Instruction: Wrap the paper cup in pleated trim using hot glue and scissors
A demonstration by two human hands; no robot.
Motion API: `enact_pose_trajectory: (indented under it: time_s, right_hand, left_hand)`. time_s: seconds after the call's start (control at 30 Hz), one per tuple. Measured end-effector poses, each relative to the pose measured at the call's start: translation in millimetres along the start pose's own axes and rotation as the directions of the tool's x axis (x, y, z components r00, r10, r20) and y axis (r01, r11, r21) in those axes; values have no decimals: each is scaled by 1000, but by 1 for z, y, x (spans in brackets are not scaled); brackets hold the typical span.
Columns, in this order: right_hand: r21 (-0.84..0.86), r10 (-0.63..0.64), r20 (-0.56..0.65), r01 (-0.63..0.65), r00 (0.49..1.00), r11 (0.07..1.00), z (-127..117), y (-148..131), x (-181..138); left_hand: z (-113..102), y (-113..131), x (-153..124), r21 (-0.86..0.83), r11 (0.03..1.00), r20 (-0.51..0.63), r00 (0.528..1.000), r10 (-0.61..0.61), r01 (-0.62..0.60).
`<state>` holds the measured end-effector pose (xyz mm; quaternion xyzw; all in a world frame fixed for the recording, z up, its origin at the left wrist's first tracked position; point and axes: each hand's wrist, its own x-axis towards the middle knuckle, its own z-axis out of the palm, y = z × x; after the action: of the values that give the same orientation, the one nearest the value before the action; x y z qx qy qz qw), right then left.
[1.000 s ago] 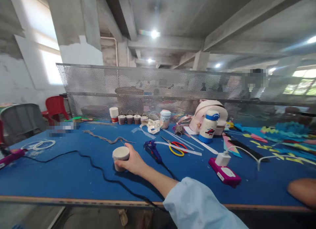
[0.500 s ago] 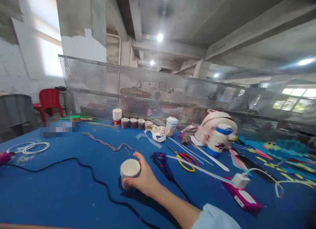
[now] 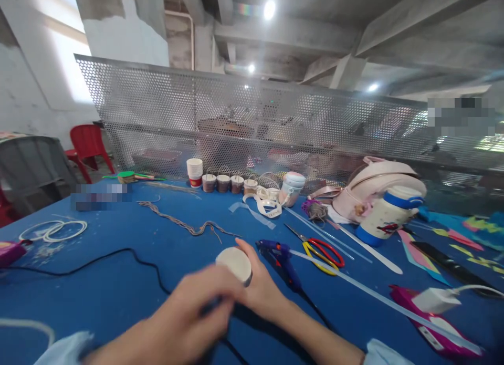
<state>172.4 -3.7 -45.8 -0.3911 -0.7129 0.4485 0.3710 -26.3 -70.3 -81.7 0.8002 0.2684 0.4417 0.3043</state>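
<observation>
My right hand point(image 3: 264, 289) is closed around a small whitish paper cup point(image 3: 233, 263), fingers on its far right side. The cup's pale round top faces up; its lower side is hidden by my hands. From the lower left my left hand point(image 3: 197, 310) reaches across in front of the cup. Its fingers overlap the cup's near edge and are blurred, so their grip is unclear. Right of the cup lies a blue hot glue gun point(image 3: 281, 260) with a long clear glue stick in it. Scissors point(image 3: 321, 254) with red and yellow handles rest beyond.
Along the mesh partition point(image 3: 157, 113) stand stacked paper cups point(image 3: 194, 173), several brown-wrapped cups point(image 3: 223, 183) and a lidded jar point(image 3: 292, 188). Grey-brown cord point(image 3: 185, 226) and a black cable point(image 3: 129, 252) cross the blue table. At right are a bottle point(image 3: 388, 218), backpack and magenta power bank point(image 3: 433, 323).
My left hand has come in from the lower left to the cup. The view has turned a little and tilted down; my right hand still holds the cup.
</observation>
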Motion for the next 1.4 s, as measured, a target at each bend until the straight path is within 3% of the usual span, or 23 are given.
enact_pose_trajectory:
  time_s: [0.1, 0.17, 0.3, 0.5, 0.57, 0.67, 0.73, 0.77, 0.87, 1.03, 1.13, 1.27, 1.33, 1.4]
  right_hand:
    - [-46, 17, 72, -14, 997, 999, -5, 4, 3]
    - [-60, 77, 107, -71, 991, 996, -6, 4, 5]
    - [-74, 125, 156, -115, 980, 991, -11, -10, -1]
    - [-401, 122, -2, -112, 993, 909, -55, -64, -55]
    - [-530, 222, 31, -172, 974, 830, -78, -73, -71]
    - [-693, 399, -22, -302, 917, 655, -110, -61, -78]
    - [-701, 328, -175, -351, 928, 621, -123, -42, -68]
    - [-682, 272, -239, -361, 932, 636, -126, -32, -60]
    - [-608, 272, -185, -327, 944, 723, -122, -11, -33]
    - [-500, 311, -209, -374, 927, 781, -102, 9, 0]
    - [-445, 309, -222, -378, 925, 812, -94, 16, 9]
    - [-363, 287, -213, -348, 934, 864, -88, -9, 8]
    - [-281, 224, -178, -268, 958, 922, -83, -32, 2]
    - [-328, 204, -126, -235, 971, 915, -79, -54, -8]
  left_hand:
    - [-20, 1, 73, -32, 977, -147, 966, -212, 210]
    - [-22, -3, 96, -115, 943, -123, 938, -325, 312]
    - [-14, -10, 91, -234, 887, 29, 915, -403, 399]
    - [-15, 7, 80, -394, 777, -32, 838, -545, 491]
    - [-17, 10, 82, -432, 745, -57, 810, -584, 507]
    - [-18, 9, 86, -473, 701, -101, 758, -645, 533]
    - [-18, 7, 88, -494, 667, -113, 720, -685, 558]
    - [-18, 6, 88, -502, 649, -108, 703, -703, 572]
    - [-22, 4, 89, -509, 602, -51, 677, -734, 615]
    - [-35, 3, 90, -482, 582, 102, 701, -705, 655]
    - [-40, 5, 92, -469, 551, 144, 675, -723, 690]
    - [-43, 7, 94, -473, 499, 157, 627, -763, 726]
    - [-44, 7, 94, -469, 500, 158, 626, -764, 728]
    - [-43, 6, 94, -451, 512, 157, 629, -761, 731]
